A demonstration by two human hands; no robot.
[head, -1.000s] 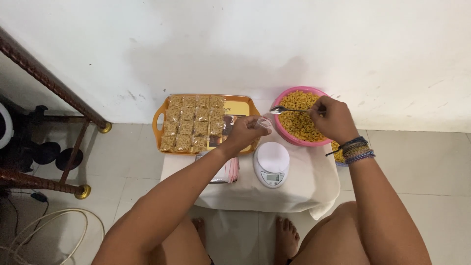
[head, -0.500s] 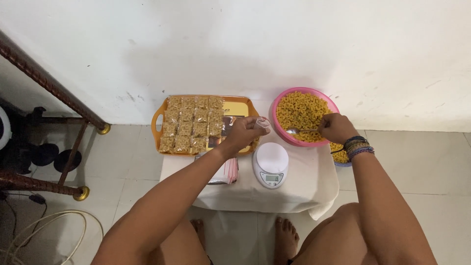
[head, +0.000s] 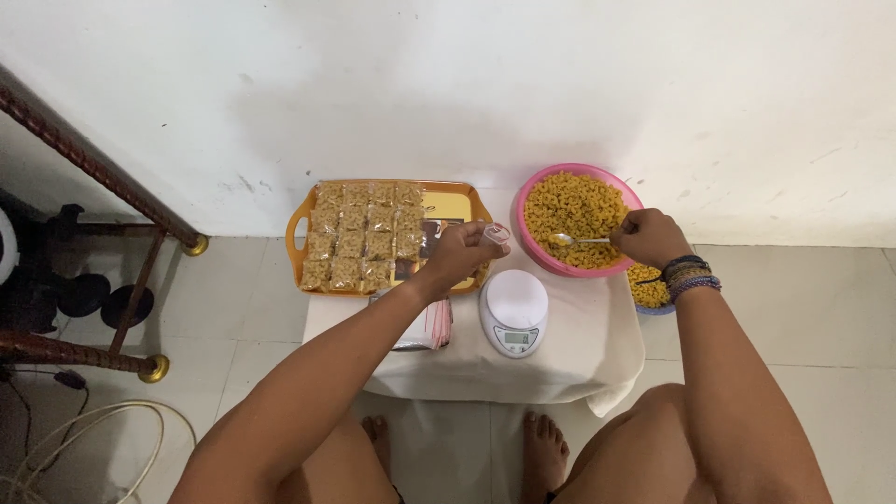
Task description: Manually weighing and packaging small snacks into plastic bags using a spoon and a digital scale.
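cloth-covered table (head: 560, 359) w/ scale (head: 514, 312), tile floor (head: 812, 317), white wall (head: 467, 84)

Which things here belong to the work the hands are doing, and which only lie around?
In use:
- right hand holding spoon
- pink bowl of yellow macaroni snack
- left hand holding small clear bag
- white kitchen scale
- orange tray of filled packets

Lying about:
- wooden furniture legs
- white cable on floor

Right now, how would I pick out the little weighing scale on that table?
Find the small cloth-covered table against the white wall. Between the orange tray of packets and the pink bowl of yellow snacks, nearer the person, sits the scale: the only white thing there, with a round platform and small display.
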